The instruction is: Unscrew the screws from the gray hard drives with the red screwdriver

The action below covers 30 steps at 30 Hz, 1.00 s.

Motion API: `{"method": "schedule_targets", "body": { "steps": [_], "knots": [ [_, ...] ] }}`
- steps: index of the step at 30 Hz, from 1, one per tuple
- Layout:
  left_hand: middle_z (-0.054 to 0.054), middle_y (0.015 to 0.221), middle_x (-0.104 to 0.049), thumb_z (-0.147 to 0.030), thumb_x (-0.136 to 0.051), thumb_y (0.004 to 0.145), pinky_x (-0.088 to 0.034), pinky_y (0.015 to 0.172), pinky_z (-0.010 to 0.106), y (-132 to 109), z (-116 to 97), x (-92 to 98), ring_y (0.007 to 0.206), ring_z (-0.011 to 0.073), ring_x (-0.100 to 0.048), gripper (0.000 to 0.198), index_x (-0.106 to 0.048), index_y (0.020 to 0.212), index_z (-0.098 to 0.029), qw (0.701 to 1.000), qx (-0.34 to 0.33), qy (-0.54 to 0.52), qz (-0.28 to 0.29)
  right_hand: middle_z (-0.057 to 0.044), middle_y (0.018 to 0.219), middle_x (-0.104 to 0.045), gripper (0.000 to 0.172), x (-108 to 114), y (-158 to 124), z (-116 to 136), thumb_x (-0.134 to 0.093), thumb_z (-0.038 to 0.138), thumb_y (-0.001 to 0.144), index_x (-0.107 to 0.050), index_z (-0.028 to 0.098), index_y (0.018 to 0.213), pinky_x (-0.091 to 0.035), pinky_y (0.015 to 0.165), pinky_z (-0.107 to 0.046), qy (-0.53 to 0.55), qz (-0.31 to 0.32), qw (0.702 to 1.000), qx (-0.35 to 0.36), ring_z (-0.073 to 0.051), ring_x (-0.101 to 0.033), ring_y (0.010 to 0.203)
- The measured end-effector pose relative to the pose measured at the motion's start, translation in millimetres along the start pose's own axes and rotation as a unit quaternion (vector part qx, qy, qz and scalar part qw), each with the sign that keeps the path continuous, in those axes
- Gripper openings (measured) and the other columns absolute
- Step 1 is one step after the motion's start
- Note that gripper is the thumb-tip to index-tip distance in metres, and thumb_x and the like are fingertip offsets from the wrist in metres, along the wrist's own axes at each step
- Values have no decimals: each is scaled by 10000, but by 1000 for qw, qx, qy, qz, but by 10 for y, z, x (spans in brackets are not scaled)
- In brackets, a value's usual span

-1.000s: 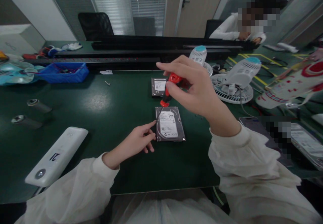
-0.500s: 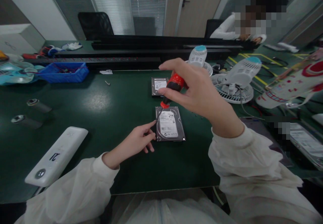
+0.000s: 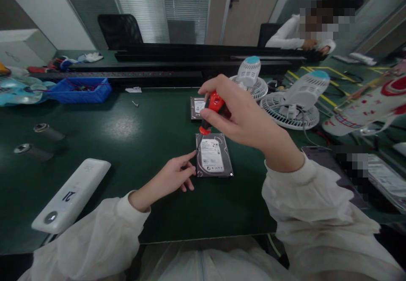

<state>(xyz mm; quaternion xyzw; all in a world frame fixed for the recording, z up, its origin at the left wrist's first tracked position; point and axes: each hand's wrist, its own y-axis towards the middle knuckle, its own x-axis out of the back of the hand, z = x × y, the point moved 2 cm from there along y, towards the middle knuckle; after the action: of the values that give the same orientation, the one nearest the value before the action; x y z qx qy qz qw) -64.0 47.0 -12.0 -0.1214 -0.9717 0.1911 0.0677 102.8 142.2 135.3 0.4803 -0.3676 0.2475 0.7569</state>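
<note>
Hard drive (image 3: 212, 156) on table (image 3: 152, 124), blinds (image 3: 185, 2) beyond

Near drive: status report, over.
Right hand holds tilted screwdriver, tip at left edge of near drive. Left hand at same edge. Far drive beyond, partly hidden.

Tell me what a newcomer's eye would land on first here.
Probably the red-and-black screwdriver in the right hand, mid-view, slanting down to the left edge of the hard drive below, where the left hand also is. Next, the white oblong device marked 21, lying at lower left on the green table.
</note>
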Motion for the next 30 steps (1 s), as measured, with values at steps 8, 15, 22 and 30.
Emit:
{"method": "schedule_targets", "body": {
  "steps": [8,15,22,30],
  "knots": [
    [41,960,-676,-180,-575,948,-493,418,158,10,33,16,558,92,-686,687,-322,1587,-205,1000,-6,-5,2,-72,1189,-596,334,12,-5,-16,-547,311,938,-445,232,1247,-519,820,-383,25,-20,999,8,-182,-586,879],
    [37,934,-669,-170,-570,946,-489,412,163,5,15,7,549,97,-685,689,-319,1587,-190,1000,-1,-2,-5,-88,1229,-568,290,-18,-8,-3,-504,308,949,-447,208,1215,-500,751,-361,17,13,1000,4,-168,-561,834],
    [33,937,-668,-175,-565,951,-498,417,161,7,16,7,555,95,-687,685,-313,1589,-185,1000,-7,10,0,-75,1211,-585,390,-15,-5,-9,-593,394,917,-440,244,1243,-518,770,-371,-4,-6,1000,-4,-191,-604,878],
    [36,933,-670,-159,-565,946,-493,413,160,8,4,5,555,98,-687,688,-320,1587,-196,1000,-3,4,-1,-73,1204,-578,314,-30,-16,-8,-442,253,950,-425,215,1261,-526,839,-386,47,-3,999,25,-187,-587,940]
  ]
}}
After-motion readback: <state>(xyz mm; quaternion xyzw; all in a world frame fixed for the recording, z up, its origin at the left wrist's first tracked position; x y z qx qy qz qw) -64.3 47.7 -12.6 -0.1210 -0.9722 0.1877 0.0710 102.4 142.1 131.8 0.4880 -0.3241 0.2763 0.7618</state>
